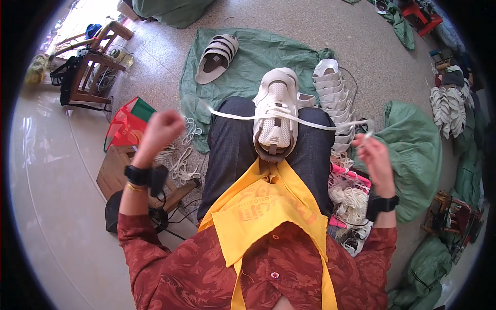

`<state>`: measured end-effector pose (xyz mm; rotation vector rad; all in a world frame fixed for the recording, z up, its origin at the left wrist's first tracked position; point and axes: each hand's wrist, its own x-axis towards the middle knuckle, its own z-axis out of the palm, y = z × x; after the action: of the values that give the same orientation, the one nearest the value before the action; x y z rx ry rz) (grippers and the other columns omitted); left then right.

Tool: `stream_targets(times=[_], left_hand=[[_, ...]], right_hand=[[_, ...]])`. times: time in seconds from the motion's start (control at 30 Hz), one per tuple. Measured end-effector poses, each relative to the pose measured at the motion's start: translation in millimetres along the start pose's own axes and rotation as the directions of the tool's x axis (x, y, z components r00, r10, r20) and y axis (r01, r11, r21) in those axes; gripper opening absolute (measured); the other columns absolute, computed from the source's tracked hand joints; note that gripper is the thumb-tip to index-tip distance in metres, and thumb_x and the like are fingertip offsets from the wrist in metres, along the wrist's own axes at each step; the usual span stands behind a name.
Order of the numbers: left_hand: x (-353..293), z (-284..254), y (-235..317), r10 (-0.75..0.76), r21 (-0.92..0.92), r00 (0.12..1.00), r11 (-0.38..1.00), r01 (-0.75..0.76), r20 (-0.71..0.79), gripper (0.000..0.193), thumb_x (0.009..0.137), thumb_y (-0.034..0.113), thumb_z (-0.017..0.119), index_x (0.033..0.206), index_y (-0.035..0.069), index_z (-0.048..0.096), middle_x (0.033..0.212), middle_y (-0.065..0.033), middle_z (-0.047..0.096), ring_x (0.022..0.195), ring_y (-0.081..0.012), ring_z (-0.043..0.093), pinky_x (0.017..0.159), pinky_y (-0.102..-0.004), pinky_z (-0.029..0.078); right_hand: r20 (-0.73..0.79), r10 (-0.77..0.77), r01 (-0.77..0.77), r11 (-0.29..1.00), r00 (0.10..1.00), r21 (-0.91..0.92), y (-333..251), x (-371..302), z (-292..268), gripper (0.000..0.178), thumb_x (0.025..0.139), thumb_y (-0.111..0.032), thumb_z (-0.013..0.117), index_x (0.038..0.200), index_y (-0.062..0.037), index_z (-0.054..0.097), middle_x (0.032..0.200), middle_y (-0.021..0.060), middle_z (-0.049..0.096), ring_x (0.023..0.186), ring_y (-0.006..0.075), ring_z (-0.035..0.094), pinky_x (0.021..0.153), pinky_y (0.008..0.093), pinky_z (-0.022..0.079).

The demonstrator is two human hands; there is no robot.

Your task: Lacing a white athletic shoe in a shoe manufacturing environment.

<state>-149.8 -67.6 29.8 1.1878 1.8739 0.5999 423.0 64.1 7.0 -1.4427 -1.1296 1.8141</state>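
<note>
A white sneaker (275, 93) rests on my lap across my dark trousers, its toe pointing away from me. A flat white shoelace (315, 124) runs crosswise through it and stretches out to both sides. On the right, my right hand (373, 155) pinches the lace near its end. My left hand (164, 126) is raised on the left with its fingers curled closed. The lace's left end is blurred short of that hand, so what the fingers hold is hidden. A yellow apron (268, 201) covers my lap below the shoe.
A green cloth (248, 44) lies ahead with a strappy beige shoe upper (217, 59). Stacked white shoe uppers (335, 95) stand right of my knees. Loose laces (183, 168) lie left; bundled laces (349, 201) lie right. A wooden stool (116, 173) and green sack (411, 160) flank me.
</note>
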Motion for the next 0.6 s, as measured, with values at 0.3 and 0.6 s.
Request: stream_targets(times=[0.3,0.6], left_hand=[[-7,120,62,0.272,-0.329,0.957,0.917,-0.225,0.105,0.013,0.098,0.0,0.063,0.087,0.0,0.056,0.104,-0.0096,0.075,0.091,-0.007,0.063,0.077,-0.024,0.053],[18,138,75,0.334,-0.321,0.941,0.888,-0.33,-0.044,0.008,0.093,-0.005,0.063,0.09,-0.003,0.056,0.107,-0.0089,0.075,0.082,-0.0061,0.058,0.077,-0.0246,0.053]], right_hand=[[0.366,-0.47,0.575,0.448,0.803,-0.685,-14,21,144,0.018,0.091,-0.004,0.067,0.107,0.0014,0.073,0.082,0.0147,0.065,0.07,0.0288,0.064,0.063,0.0365,0.049],[0.138,-0.404,0.427,0.854,0.904,-0.296,-4,56,157,0.034,0.093,0.003,0.068,0.127,0.001,0.07,0.101,0.0019,0.071,0.085,0.0082,0.069,0.078,0.0226,0.059]])
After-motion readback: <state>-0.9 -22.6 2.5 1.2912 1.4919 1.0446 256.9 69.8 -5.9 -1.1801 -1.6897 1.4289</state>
